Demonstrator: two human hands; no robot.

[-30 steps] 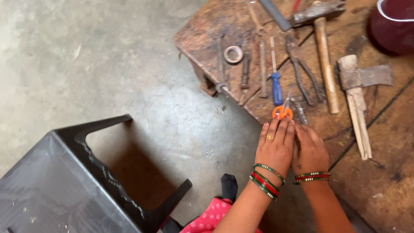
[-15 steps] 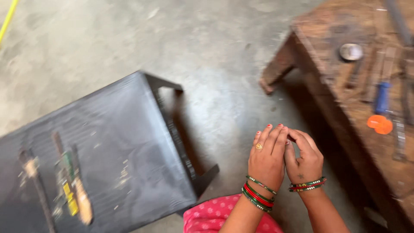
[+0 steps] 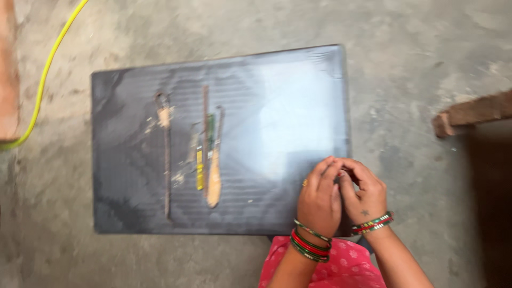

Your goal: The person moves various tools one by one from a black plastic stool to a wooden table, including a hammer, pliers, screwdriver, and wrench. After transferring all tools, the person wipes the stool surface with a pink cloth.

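My left hand and my right hand are held together over the near right edge of a black plastic stool top. Their fingertips touch and the fingers curl inward. Anything between them is hidden. Both wrists wear red and green bangles, and the left hand has a ring. On the stool's left half lie several slim tools side by side: a long rusty rod, a yellow-and-green handled tool and a wooden-handled tool. The picture is blurred by motion.
A yellow hose curves across the concrete floor at the upper left, beside a reddish-brown block. The corner of a wooden bench juts in at the right. Pink cloth covers my lap below the hands.
The view has swung left from the wooden bench with its tools to the black stool. My hands stayed together and now hover over the stool's near right edge.
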